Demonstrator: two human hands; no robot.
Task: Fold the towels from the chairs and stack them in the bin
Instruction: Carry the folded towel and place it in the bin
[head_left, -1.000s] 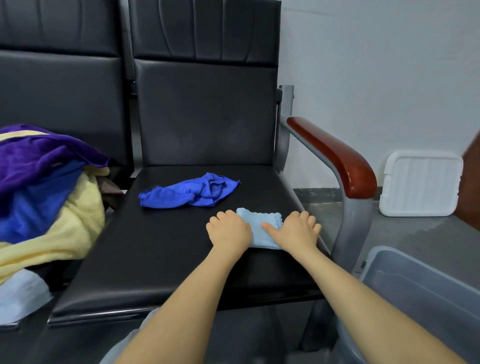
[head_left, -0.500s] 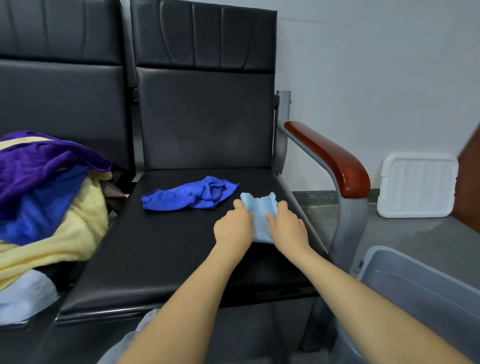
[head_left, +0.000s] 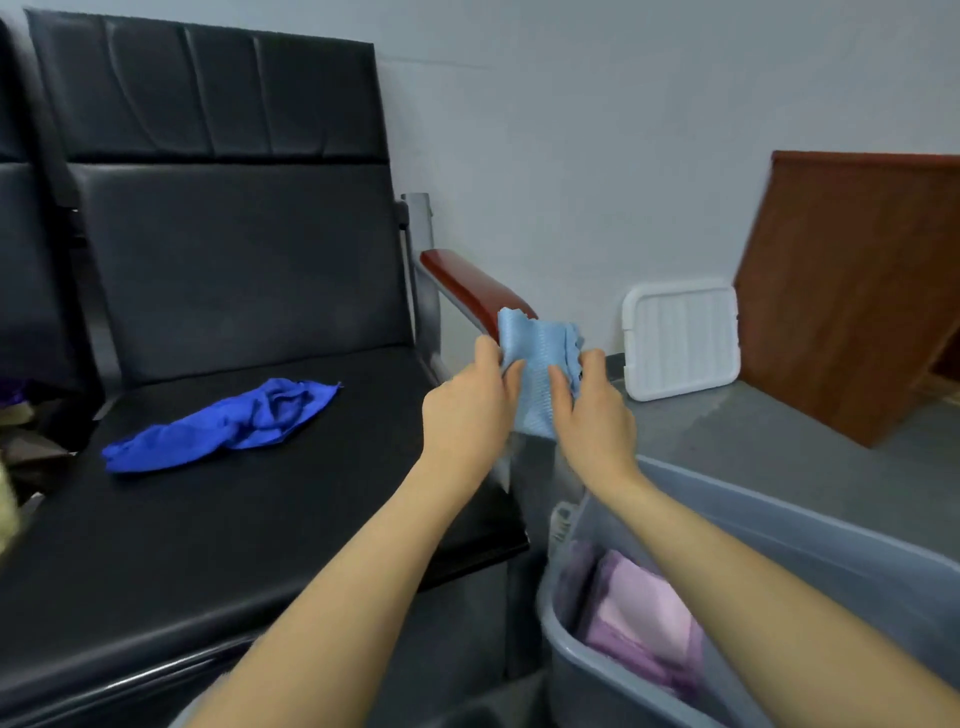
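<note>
Grey wall (head_left: 571, 130) behind, grey floor (head_left: 753, 447) below. Wide black padded chair (head_left: 234, 291) with a red-brown wooden armrest (head_left: 467, 283), off to the left of the held cloth. Flat brown wooden board (head_left: 852, 291) leaning far right of it. Grey plastic bin (head_left: 831, 530) just under and right of the grip, with folded pale purple towels (head_left: 639, 618) lying inside. White ribbed plastic lid (head_left: 680, 338) propped on the wall, right of the hands. Crumpled dark blue towel (head_left: 223, 423) on the seat, well left, not folded yet. Small folded light blue cloth (head_left: 537, 364) up in the air, pinched between both hands, above the near corner of the bin. Left hand (head_left: 470, 410) gripping the left edge, right hand (head_left: 592, 410) gripping the right edge, thumbs on top. Looks soft, light and floppy, so likely to fall open if let go. Best held by both side edges and laid down flat on the purple pile.
</note>
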